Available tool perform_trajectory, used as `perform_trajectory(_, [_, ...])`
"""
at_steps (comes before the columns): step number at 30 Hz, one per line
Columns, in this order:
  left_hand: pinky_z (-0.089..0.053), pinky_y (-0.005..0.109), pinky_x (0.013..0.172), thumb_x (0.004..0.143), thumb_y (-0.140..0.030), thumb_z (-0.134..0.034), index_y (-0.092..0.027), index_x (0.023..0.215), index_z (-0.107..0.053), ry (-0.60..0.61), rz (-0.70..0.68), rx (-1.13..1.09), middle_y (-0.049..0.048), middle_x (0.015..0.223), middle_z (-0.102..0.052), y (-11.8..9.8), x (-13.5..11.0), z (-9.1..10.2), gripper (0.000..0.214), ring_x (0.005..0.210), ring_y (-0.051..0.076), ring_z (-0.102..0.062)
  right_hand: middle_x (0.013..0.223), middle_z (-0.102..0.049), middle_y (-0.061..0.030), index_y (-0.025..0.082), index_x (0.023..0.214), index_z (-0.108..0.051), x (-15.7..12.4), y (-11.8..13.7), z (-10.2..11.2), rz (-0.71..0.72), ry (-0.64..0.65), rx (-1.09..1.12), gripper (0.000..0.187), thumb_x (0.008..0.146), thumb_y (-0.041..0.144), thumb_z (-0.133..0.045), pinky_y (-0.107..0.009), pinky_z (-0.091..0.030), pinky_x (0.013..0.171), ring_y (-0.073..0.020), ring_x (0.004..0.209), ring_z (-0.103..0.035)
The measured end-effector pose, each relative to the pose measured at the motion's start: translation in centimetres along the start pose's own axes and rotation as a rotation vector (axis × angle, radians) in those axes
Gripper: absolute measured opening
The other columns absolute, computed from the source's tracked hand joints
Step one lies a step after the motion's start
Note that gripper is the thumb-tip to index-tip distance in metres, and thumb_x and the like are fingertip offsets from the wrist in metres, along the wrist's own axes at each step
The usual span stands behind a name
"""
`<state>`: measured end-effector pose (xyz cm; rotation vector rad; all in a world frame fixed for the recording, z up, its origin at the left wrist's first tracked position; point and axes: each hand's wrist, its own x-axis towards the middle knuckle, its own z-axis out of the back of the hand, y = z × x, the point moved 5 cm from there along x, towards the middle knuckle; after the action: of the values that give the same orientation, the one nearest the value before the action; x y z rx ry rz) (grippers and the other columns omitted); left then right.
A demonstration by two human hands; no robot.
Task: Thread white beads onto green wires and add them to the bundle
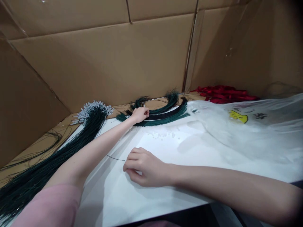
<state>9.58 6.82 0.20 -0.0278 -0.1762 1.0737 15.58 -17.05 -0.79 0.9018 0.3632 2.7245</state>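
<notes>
My left hand (pixel 140 114) reaches far forward, its fingers closed on a curved bunch of dark green tassel strands (pixel 163 111) lying at the back of the white table (pixel 165 189). My right hand (pixel 144 167) rests near the table's middle with fingers curled, pinching the end of a thin dark wire (pixel 115 157). Small white beads (pixel 163 135) are scattered on the table between the two hands.
A long bundle of dark green wires with white bead tips (pixel 78 132) runs along the left. Cardboard walls (pixel 106 63) enclose the table. A clear plastic bag (pixel 248 126) lies at right, with red strands (pixel 224 94) behind it.
</notes>
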Motion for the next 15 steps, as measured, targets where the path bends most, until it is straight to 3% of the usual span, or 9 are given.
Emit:
perform_trajectory(4, [-0.055,0.044,0.088,0.094,-0.034,-0.058,-0.015,0.123,-0.057,-0.038,-0.015,-0.021,0.011,0.124,-0.06,0.4,0.5,0.6,0.035,0.105,0.023,-0.062,0.081,-0.066,-0.0053,0.016,0.089,-0.069,0.0,0.0,0.0,-0.009,-0.002,0.009,0.018,0.085,0.015,-0.051,-0.031,-0.045,0.078,-0.0187,0.082,-0.056])
perform_trajectory(10, [-0.048,0.029,0.078,0.084,-0.018,-0.061,-0.017,0.088,-0.069,-0.111,-0.077,-0.071,0.0015,0.083,-0.071,0.8,0.6,1.3,0.009,0.081,0.017,-0.065,0.08,-0.067,-0.0051,0.016,0.089,-0.068,0.0,0.0,0.1,-0.01,-0.004,0.023,0.018,0.084,0.014,-0.052,-0.031,-0.045,0.078,-0.0189,0.081,-0.057])
perform_trajectory(15, [-0.042,0.029,0.077,0.082,-0.02,-0.059,-0.019,0.083,-0.07,-0.134,-0.134,-0.043,0.0017,0.079,-0.072,0.5,-0.1,1.7,0.011,0.077,0.018,-0.064,0.078,-0.067,-0.0048,0.016,0.088,-0.068,0.1,0.0,0.2,-0.012,0.001,0.028,0.017,0.084,0.013,-0.052,-0.031,-0.045,0.078,-0.0187,0.079,-0.057])
